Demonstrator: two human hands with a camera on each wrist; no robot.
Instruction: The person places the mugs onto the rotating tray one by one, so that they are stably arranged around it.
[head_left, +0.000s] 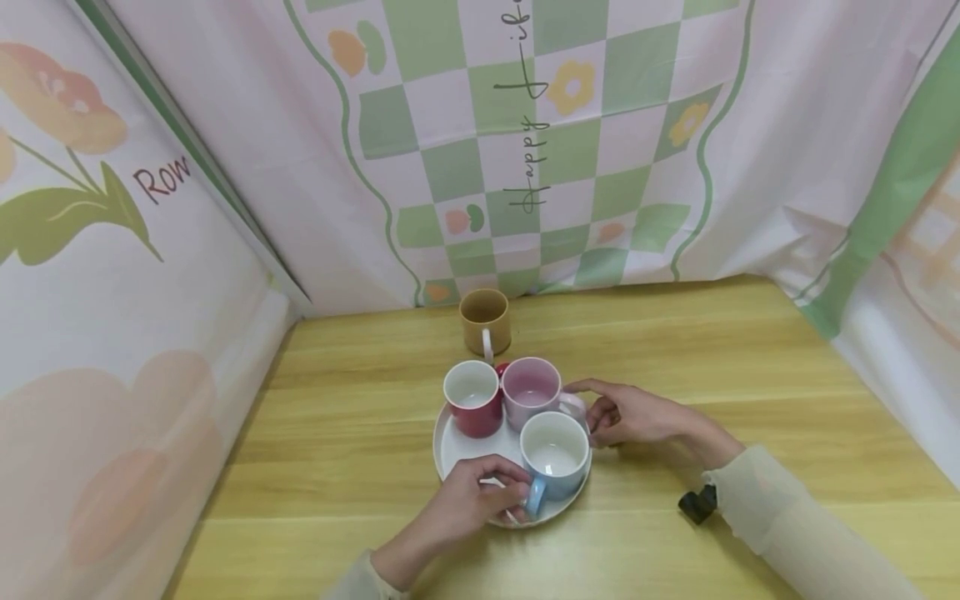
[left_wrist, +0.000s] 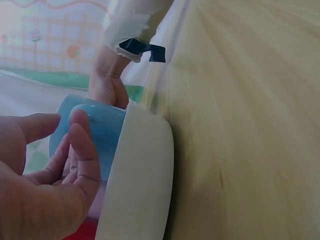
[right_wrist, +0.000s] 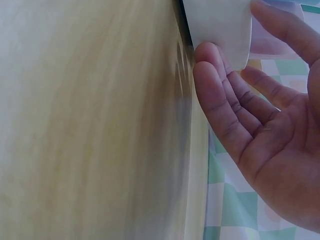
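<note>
A round white tray with a raised rim carries three mugs. The red mug stands at its back left, the pink mug beside it, and the light blue mug at the front right. My left hand is at the blue mug's handle, fingertips right beside it; in the left wrist view its thumb stands apart from the bent fingers. At the tray's right rim is my right hand, near the pink mug's handle. Its fingers lie loosely along the white tray wall.
A brown mug with a white handle stands behind the tray, by the back curtain. The wooden table runs up to patterned cloth at the back and sides. A black strap hangs at the right sleeve.
</note>
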